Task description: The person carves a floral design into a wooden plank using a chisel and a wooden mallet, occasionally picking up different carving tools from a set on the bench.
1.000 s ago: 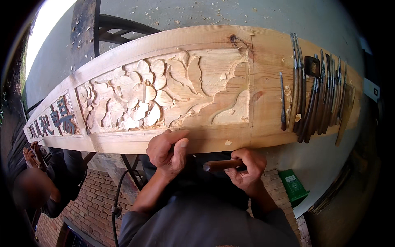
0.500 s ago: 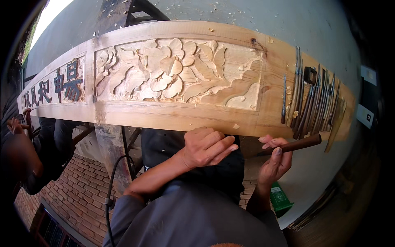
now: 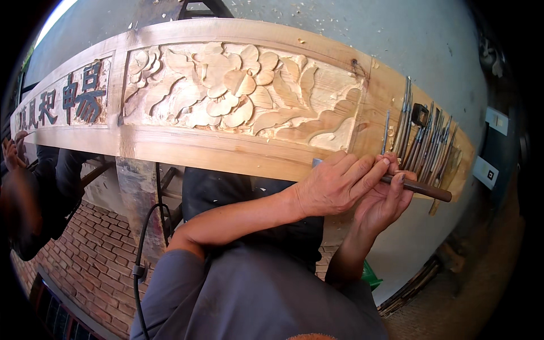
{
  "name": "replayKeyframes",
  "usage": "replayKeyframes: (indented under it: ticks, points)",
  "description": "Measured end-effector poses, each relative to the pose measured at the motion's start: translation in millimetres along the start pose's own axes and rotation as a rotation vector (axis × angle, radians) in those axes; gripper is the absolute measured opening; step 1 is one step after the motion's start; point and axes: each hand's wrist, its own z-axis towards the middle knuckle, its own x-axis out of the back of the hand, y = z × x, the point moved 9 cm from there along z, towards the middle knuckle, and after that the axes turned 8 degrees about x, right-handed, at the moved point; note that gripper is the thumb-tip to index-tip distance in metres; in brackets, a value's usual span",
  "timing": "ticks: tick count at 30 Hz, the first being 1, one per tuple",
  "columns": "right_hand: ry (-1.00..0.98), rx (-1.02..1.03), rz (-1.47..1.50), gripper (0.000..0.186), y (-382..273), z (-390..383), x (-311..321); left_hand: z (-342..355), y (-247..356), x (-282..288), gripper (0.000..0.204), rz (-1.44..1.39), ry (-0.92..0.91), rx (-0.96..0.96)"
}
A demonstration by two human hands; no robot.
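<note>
Right hand (image 3: 386, 207): my thumb and fingers clamp the dark handle of a chisel (image 3: 428, 190).
Left hand (image 3: 328, 188): over the chisel's front part, fingers together; I cannot tell whether they clamp it.
Chisel: at the near edge of the board (image 3: 198, 157).
Flowers (image 3: 235, 83): carved on the board's face.
Tools (image 3: 425, 152): rowed on the board's right end.

My right hand (image 3: 382, 207) grips a dark brown, round-handled wooden tool (image 3: 430, 191), its butt pointing right. My left hand (image 3: 331, 184) reaches across, fingers meeting those of the right (a flat, bluish-grey metal tip (image 3: 317, 162) shows just past its knuckles). Beyond lies a long, pale wooden board (image 3: 209, 154) carved with flowers, bearing slim, wooden-handled carving tools (image 3: 424, 153) near my fingers.
</note>
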Motion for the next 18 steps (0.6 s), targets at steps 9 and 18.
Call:
replayKeyframes:
  ticks: [9, 18]
  points:
    - [-0.073, -0.048, 0.403, 0.053, 10, 84, 6, 30, -37, -35, 0.046, 0.146, -0.08, -0.054]
    - [-0.169, -0.176, 0.659, 0.06, 24, 97, -31, 38, -43, -39, 0.051, 0.12, -0.052, -0.027]
